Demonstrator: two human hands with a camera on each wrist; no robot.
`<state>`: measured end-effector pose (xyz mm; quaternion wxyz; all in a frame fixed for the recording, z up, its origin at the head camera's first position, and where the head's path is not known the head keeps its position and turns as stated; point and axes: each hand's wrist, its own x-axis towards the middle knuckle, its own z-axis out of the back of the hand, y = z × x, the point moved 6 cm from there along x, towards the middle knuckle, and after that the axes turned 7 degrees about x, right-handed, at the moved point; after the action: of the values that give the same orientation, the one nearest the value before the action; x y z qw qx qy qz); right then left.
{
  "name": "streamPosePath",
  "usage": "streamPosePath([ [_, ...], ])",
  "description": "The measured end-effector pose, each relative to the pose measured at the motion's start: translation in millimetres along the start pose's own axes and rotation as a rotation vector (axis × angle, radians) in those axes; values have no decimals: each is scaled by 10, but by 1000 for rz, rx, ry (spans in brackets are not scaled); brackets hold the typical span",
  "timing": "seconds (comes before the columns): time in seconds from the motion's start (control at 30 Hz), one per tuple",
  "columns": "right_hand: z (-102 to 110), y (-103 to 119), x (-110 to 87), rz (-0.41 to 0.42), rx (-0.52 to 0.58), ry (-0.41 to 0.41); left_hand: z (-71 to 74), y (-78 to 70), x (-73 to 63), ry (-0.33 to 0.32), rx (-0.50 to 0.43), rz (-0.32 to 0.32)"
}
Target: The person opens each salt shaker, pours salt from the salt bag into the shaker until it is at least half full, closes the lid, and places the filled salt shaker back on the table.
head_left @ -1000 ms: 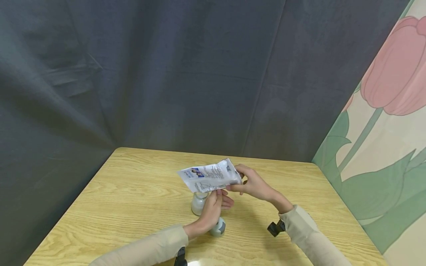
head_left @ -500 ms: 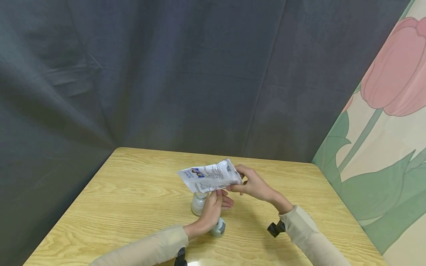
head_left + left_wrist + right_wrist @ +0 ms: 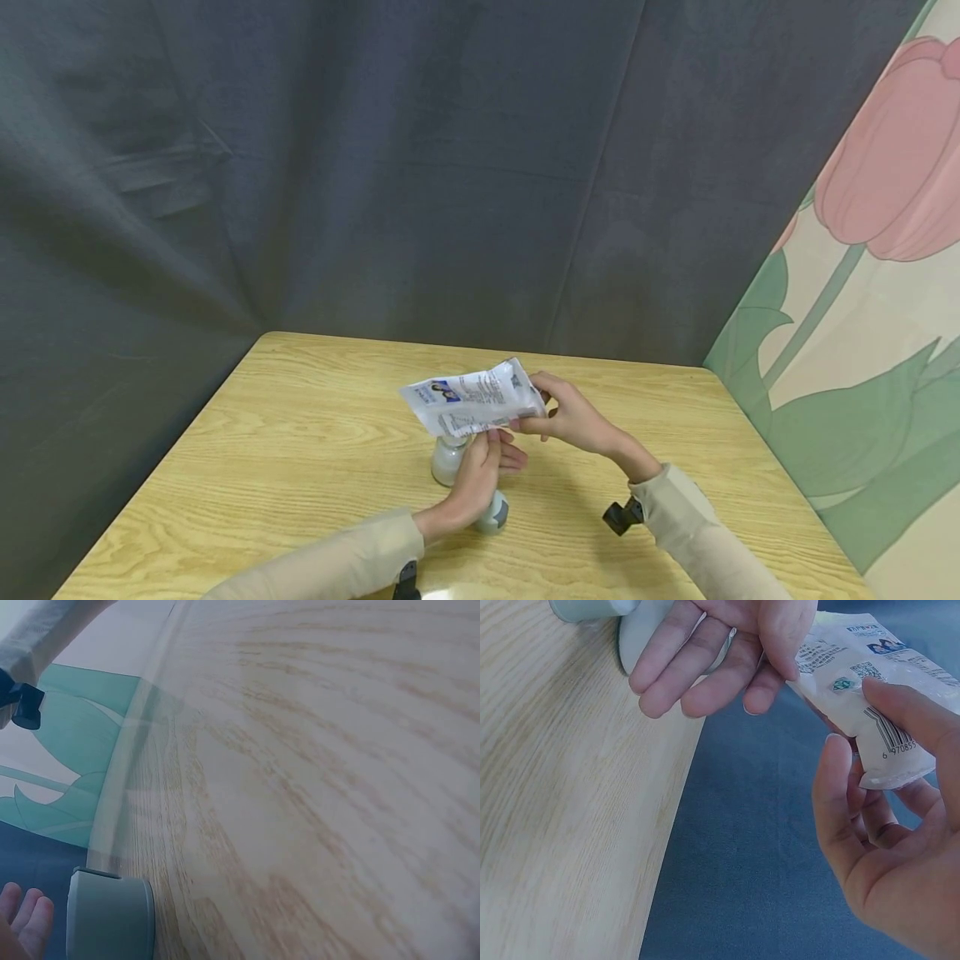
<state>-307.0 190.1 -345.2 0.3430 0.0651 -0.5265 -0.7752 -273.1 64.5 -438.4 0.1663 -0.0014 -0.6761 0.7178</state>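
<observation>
My right hand (image 3: 573, 417) grips the right end of a white printed plastic packet (image 3: 472, 398), thumb on the near side. The packet, with a barcode in the right wrist view, slants down to the left above a clear glass jar (image 3: 447, 462) with white contents; it hides part of the jar's mouth. My left hand (image 3: 477, 475) stands beside the jar, its fingers extended. In the right wrist view its thumb touches the packet's edge. A pale green-grey cylindrical thing (image 3: 491, 514), also in the left wrist view (image 3: 112, 919), sits near the left wrist and is partly hidden.
The wooden table (image 3: 300, 433) carries all this. A dark curtain (image 3: 450, 183) hangs behind its far edge, and a wall with a tulip picture (image 3: 877, 183) borders the right side. Black wrist devices (image 3: 622, 515) hang below the sleeves.
</observation>
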Motion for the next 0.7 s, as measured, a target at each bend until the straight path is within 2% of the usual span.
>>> streamPosePath([
  [0.7,7,-2,-2,14,4,18,-3,-42,-26,-2,-17,10],
])
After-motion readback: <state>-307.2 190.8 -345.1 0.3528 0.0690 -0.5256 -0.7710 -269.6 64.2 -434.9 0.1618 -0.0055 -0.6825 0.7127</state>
